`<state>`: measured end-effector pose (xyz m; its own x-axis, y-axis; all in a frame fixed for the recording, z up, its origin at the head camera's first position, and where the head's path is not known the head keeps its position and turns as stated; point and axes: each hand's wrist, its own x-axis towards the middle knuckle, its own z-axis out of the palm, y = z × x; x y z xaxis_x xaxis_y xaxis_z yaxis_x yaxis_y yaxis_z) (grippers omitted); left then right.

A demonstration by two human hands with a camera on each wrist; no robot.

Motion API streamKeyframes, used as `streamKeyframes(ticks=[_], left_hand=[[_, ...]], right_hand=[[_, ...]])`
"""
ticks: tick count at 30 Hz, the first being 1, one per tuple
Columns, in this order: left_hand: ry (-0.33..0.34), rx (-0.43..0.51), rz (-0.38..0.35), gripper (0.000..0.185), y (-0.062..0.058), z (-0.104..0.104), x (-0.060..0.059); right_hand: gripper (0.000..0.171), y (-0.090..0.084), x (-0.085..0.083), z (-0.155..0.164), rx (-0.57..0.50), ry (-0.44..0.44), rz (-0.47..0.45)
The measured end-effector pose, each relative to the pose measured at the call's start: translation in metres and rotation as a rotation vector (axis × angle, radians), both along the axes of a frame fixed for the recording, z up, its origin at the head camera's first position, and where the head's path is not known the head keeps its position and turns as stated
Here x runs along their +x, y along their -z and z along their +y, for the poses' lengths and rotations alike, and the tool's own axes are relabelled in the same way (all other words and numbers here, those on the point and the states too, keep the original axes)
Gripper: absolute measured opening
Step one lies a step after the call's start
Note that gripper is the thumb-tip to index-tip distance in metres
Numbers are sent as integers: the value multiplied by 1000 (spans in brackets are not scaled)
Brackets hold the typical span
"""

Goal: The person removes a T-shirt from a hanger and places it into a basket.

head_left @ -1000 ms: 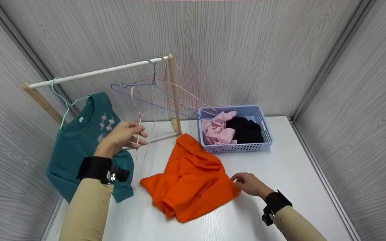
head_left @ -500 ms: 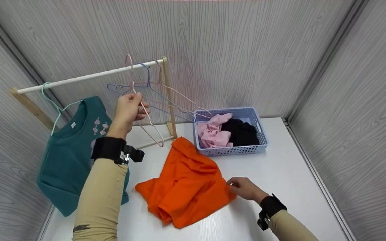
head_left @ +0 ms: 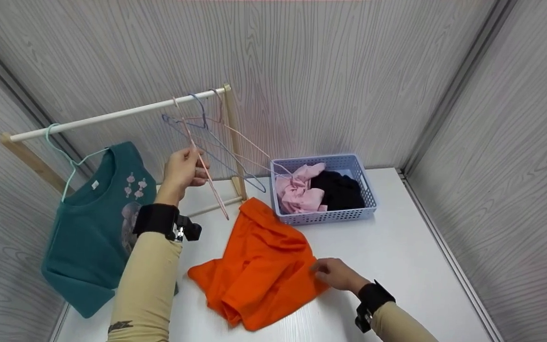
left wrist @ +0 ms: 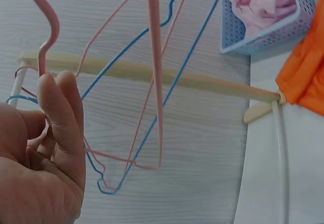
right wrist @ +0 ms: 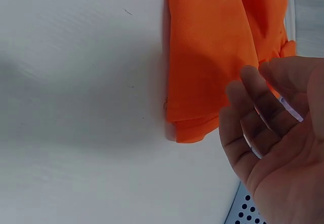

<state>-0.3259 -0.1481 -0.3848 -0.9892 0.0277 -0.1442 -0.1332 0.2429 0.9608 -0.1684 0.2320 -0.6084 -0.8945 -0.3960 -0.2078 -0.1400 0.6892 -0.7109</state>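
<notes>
My left hand (head_left: 183,171) pinches a pink wire clothes hanger (head_left: 214,190) just under its hook, which overlaps the white rod (head_left: 112,115) of the rack in the head view. In the left wrist view, the thumb and fingertips close on the hanger's neck. An orange garment (head_left: 273,270) lies rumpled on the table. At its right edge is my right hand (head_left: 337,275), fingers loosely bent and holding nothing. A blue hanger (head_left: 203,114) and another pink hanger (head_left: 247,141) hang at the rod's right end.
A teal sweatshirt (head_left: 93,242) hangs from a mint hanger (head_left: 72,164) at the rack's left. Behind the orange garment stands a blue perforated basket (head_left: 325,218) containing pink cloth (head_left: 299,194) and black cloth (head_left: 337,192). Panel walls enclose the table.
My left hand has raised the pink hanger from in front of the rack, then lowered it slightly at the rod. My right hand stays beside the orange garment.
</notes>
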Motion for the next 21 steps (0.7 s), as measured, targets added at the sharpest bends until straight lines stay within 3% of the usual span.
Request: streamKeyframes(ticks=[6, 10, 13, 17, 21], left_hand=[[17, -171, 75, 42, 28, -26, 14], [18, -247, 21, 37, 58, -41, 28], [71, -296, -45, 34, 85, -44, 42], [140, -366, -80, 29, 121, -33, 65], [199, -469, -68, 24, 146, -17, 84]], right_hand=[[20, -1, -8, -18, 45, -5, 66], [28, 2, -13, -42, 98, 87, 107], [43, 7, -17, -68, 121, 151, 104], [65, 12, -18, -106, 141, 156, -16], [74, 20, -14, -133, 257, 92, -176]])
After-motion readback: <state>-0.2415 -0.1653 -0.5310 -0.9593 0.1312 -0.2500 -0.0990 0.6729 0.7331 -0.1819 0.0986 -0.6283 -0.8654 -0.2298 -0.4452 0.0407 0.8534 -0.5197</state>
